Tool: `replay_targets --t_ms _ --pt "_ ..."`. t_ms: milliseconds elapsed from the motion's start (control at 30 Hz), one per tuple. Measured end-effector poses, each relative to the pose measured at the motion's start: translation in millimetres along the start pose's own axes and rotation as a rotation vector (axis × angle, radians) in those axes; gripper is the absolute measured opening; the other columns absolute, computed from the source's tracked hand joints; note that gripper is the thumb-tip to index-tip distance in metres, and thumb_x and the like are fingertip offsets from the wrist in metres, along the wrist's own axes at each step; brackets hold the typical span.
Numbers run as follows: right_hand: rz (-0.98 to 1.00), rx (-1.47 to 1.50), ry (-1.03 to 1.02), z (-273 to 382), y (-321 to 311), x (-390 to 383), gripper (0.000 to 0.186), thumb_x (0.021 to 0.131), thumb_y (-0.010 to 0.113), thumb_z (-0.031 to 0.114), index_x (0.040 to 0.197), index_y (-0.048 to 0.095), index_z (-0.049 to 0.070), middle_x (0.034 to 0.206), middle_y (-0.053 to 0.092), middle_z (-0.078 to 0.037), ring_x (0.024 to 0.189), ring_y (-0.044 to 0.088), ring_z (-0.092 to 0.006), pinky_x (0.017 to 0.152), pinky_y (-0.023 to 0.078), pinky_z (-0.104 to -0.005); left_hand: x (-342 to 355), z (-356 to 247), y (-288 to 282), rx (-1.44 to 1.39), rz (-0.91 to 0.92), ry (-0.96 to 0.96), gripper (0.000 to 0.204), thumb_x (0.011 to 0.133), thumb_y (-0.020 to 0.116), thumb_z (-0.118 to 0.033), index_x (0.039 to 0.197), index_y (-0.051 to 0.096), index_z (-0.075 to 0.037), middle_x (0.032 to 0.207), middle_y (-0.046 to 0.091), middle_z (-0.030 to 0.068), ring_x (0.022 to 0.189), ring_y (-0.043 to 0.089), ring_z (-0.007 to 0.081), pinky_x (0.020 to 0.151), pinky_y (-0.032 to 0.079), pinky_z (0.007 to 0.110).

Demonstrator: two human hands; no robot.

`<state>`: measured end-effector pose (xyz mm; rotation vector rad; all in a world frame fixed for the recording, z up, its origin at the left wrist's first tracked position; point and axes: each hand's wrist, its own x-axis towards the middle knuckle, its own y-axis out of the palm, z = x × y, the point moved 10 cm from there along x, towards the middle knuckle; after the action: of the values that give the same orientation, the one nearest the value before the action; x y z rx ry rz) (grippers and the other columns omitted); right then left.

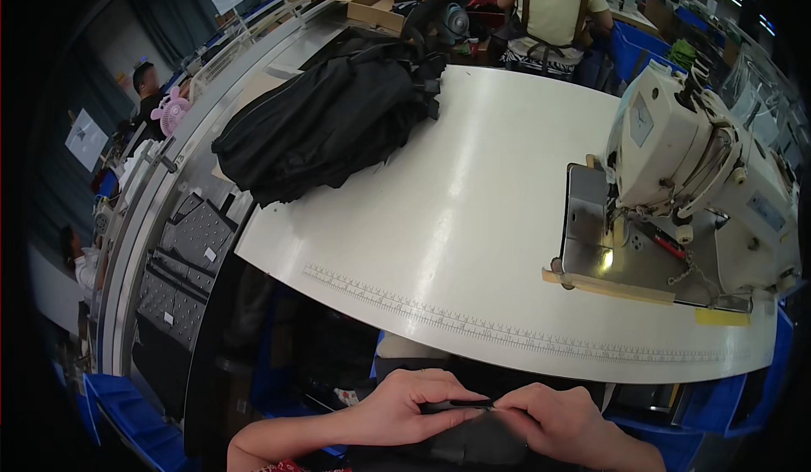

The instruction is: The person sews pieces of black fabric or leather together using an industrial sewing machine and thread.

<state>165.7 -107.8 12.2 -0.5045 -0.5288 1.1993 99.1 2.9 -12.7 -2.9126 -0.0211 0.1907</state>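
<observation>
In front of the table's near edge, my left hand [416,406] pinches the edge of a piece of black fabric [483,443] between thumb and fingers. My right hand [551,421] grips the same edge just beside it, with both sets of fingertips nearly meeting. The fabric hangs down below my hands toward my lap, and its lower part runs out of the picture. A heap of black fabric pieces [325,121] lies at the table's far left. On the right stands a white sewing machine [676,147], its metal bed [591,244] set into the tabletop.
The white table [439,244] carries a printed ruler [473,330] along its near edge. Dark cut pieces [182,256] lie on a rail at the left. Blue bins [139,425] stand low down. Beyond the table sits a person [553,7] near an open cardboard box [372,7].
</observation>
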Motion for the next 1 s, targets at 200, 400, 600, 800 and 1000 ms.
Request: replay_targets --t_ms 200,400,600,800,1000 --pt "-0.101 -0.002 -0.111 15 -9 -3 0.024 0.087 0.066 0.007 0.110 0.065 0.008 0.099 0.069 -0.011 0.082 0.071 -0.0274 0.069 0.058 -0.0327 -4 -8 -3 0.022 -0.102 0.117 0.029 0.084 0.073 -0.004 0.113 0.072 -0.006 0.084 0.068 0.0069 0.077 0.064 0.0190 0.069 0.051 0.028" --pt "-0.189 -0.198 -0.286 32 -16 -9 0.026 0.080 0.068 0.004 0.106 0.067 0.006 0.104 0.070 -0.014 0.081 0.071 -0.0276 0.067 0.058 -0.0334 -8 -13 -3 0.131 -0.112 0.261 0.039 0.075 0.074 0.005 0.112 0.074 -0.006 0.091 0.070 0.0071 0.077 0.062 0.0181 0.065 0.049 0.029" --pt "-0.279 -0.256 -0.342 32 -14 -8 0.008 0.091 0.067 0.015 0.093 0.063 0.008 0.078 0.067 -0.002 0.064 0.069 -0.0136 0.050 0.053 -0.0261 -10 -11 -4 0.138 -0.121 0.281 0.040 0.074 0.074 0.006 0.112 0.073 -0.005 0.090 0.069 0.0073 0.076 0.061 0.0188 0.065 0.049 0.029" --pt "-0.271 -0.085 -0.256 29 -16 -4 0.025 0.080 0.073 0.000 0.104 0.065 0.004 0.103 0.071 -0.014 0.080 0.071 -0.0249 0.066 0.058 -0.0313 -9 -16 -5 0.147 -0.125 0.315 0.039 0.073 0.076 0.005 0.110 0.074 -0.005 0.088 0.068 0.0072 0.076 0.062 0.0193 0.064 0.049 0.029" --pt "-0.212 0.140 -0.089 21 -24 6 0.025 0.080 0.075 0.001 0.102 0.065 0.006 0.097 0.071 -0.012 0.077 0.071 -0.0258 0.066 0.057 -0.0309 -10 -22 -3 0.181 -0.116 0.376 0.037 0.075 0.073 0.002 0.111 0.071 -0.004 0.086 0.067 0.0069 0.077 0.062 0.0208 0.067 0.051 0.030"
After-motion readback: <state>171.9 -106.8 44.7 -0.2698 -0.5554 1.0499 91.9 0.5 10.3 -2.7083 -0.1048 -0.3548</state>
